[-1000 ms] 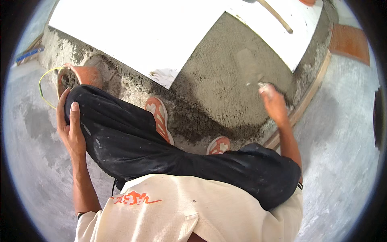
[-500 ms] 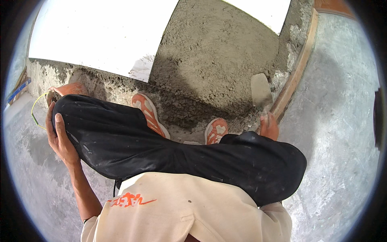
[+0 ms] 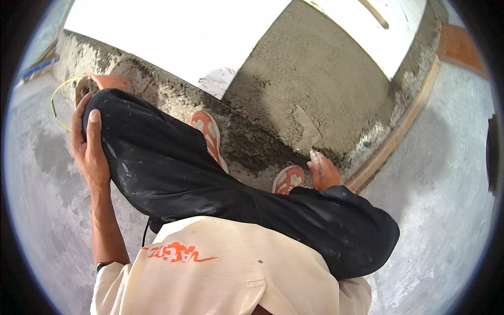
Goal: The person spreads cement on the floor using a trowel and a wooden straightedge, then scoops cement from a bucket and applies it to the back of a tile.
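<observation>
Smoothing grey mortar bed [image 3: 320, 79] — two white tiles [image 3: 178, 37] laid, gap left; right hand [image 3: 323, 170] cupping mortar, left hand [image 3: 89, 142] flat on knee.

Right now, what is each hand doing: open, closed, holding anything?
Left hand: open, flat on the black-trousered knee, holding nothing.
Right hand: at the mortar bed edge; grip cannot be told.

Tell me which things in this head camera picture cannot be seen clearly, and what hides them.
- Right hand: fingertips coated with mortar; whether it holds anything cannot be told.
- Left hand: palm hidden, pressed against the black trouser knee.
- Orange sandals: partly covered by the trouser legs.
- Orange bucket: mostly behind the knee.
- Dark object: cut off by the right rim.
</observation>
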Demonstrator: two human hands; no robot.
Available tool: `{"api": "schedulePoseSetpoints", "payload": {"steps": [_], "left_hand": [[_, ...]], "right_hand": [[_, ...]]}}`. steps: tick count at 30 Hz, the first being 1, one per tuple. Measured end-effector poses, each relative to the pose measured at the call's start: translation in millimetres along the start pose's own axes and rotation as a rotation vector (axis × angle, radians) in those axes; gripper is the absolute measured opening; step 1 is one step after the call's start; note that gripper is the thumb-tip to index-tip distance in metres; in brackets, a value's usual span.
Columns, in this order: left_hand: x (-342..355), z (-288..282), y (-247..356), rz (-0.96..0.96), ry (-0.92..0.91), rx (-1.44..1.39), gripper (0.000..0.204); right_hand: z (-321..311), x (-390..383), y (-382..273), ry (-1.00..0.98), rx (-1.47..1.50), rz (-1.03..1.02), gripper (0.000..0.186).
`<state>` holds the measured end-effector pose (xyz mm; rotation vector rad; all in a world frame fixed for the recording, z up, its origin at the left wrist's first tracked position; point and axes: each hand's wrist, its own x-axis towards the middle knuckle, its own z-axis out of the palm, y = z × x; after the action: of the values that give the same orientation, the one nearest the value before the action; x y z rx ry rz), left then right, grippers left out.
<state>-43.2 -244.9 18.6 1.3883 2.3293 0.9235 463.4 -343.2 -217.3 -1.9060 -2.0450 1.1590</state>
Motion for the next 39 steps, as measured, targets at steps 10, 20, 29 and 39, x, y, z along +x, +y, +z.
{"api": "schedulePoseSetpoints", "payload": {"steps": [10, 20, 29, 39], "left_hand": [[2.0, -24.1, -22.8, -0.086, 0.003, 0.012, 0.047], [0.5, -31.5, -38.8, -0.114, 0.072, -0.051, 0.046], [4.2, -35.5, -41.1, -0.118, 0.040, -0.029, 0.046], [6.0, -33.0, -39.1, -0.122, 0.038, -0.002, 0.051]], "right_hand": [[-47.1, 119.0, -95.7, -0.079, -0.065, -0.211, 0.041], [-67.9, 151.4, -106.0, -0.229, -0.295, -0.433, 0.040], [-111.0, 248.1, -80.6, 0.113, -0.260, -0.333, 0.037], [-83.2, 207.6, -108.4, -0.255, -0.339, -0.321, 0.029]]}}
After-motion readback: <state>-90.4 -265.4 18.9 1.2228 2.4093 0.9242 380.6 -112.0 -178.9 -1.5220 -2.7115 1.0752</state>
